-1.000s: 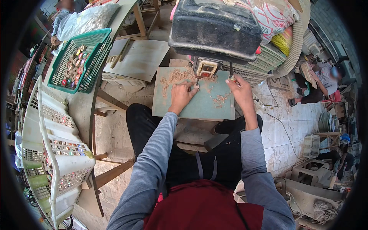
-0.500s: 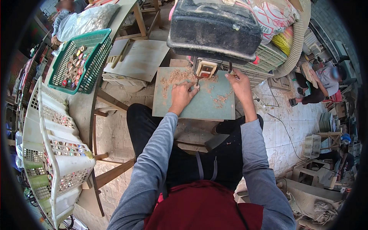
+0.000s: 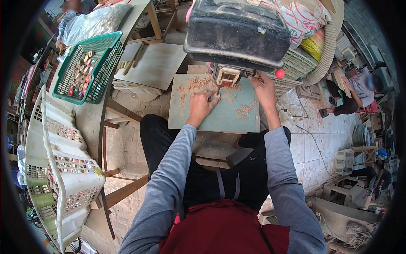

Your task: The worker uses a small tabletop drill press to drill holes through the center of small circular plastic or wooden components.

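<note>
My left hand (image 3: 199, 107) rests on a greenish board (image 3: 203, 123) and pinches a small, pale, round wooden piece (image 3: 217, 95) between thumb and fingers. Right above that piece is the bit (image 3: 217, 90) of a drill press (image 3: 237, 36), a bulky black machine with a switch panel (image 3: 228, 77) on its front. At the machine's right side, my right hand (image 3: 265, 91) has its fingers closed round a feed lever, mostly hidden by the fingers. Whether the bit touches the wood I cannot tell.
Wood shavings (image 3: 196, 83) litter the board. A green basket (image 3: 92, 81) of small round pieces stands on the left table, beside a tilted white crate (image 3: 80, 173). A ribbed hose (image 3: 332, 46) curves behind the machine. One person (image 3: 355, 86) sits at right, another (image 3: 67, 21) far left.
My right hand has moved a little away from me and up with the feed lever. A red knob on the machine has swung further into sight. My left hand stays in place.
</note>
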Tool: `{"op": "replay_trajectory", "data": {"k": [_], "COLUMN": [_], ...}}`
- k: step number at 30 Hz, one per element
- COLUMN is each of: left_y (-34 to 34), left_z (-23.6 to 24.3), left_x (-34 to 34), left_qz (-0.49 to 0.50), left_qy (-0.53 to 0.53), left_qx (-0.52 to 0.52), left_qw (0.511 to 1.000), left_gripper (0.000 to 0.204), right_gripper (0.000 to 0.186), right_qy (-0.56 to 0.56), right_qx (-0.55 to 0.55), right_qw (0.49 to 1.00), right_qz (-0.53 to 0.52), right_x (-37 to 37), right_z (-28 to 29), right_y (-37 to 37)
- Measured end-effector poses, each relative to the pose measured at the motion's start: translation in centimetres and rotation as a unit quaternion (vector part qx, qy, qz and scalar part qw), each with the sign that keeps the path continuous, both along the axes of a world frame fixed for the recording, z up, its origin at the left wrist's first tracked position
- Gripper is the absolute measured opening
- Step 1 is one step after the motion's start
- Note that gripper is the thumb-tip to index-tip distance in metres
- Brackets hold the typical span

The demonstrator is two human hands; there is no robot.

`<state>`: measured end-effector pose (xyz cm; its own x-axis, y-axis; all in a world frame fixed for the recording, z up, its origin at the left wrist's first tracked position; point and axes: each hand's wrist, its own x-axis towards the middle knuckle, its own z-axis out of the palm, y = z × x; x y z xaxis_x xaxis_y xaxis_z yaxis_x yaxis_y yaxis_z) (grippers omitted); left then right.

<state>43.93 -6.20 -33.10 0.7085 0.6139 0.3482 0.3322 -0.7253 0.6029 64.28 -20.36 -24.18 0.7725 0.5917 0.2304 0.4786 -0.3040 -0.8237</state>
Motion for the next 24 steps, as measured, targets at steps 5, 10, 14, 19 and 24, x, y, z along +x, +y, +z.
{"op": "replay_trajectory", "data": {"k": [5,10,14,19,24], "left_y": [-0.1,-0.1,-0.2,0.0,-0.1], "left_z": [0.0,0.1,0.3,-0.2,0.5], "left_x": [0.0,-0.1,0.0,0.0,-0.2], "left_qz": [0.003,0.007,0.007,0.009,0.002], "left_qy": [0.008,0.005,0.017,-0.003,0.017], "left_qx": [-0.013,-0.017,-0.019,0.007,-0.016], "left_qw": [1.000,1.000,1.000,1.000,1.000], "left_gripper": [0.034,0.033,0.032,0.034,0.035], "right_gripper": [0.052,0.039,0.036,0.028,0.025], "right_qy": [0.005,-0.002,-0.037,-0.022,-0.222], "right_qx": [0.005,-0.030,-0.014,0.016,-0.006], "right_qw": [1.000,0.999,0.999,0.999,0.974], "right_qz": [-0.005,-0.019,-0.028,-0.038,-0.048], "right_x": [0.1,-0.6,0.0,2.3,3.6], "right_z": [0.0,1.1,0.5,-1.1,-1.1], "right_y": [0.1,0.5,1.0,2.0,3.2]}}
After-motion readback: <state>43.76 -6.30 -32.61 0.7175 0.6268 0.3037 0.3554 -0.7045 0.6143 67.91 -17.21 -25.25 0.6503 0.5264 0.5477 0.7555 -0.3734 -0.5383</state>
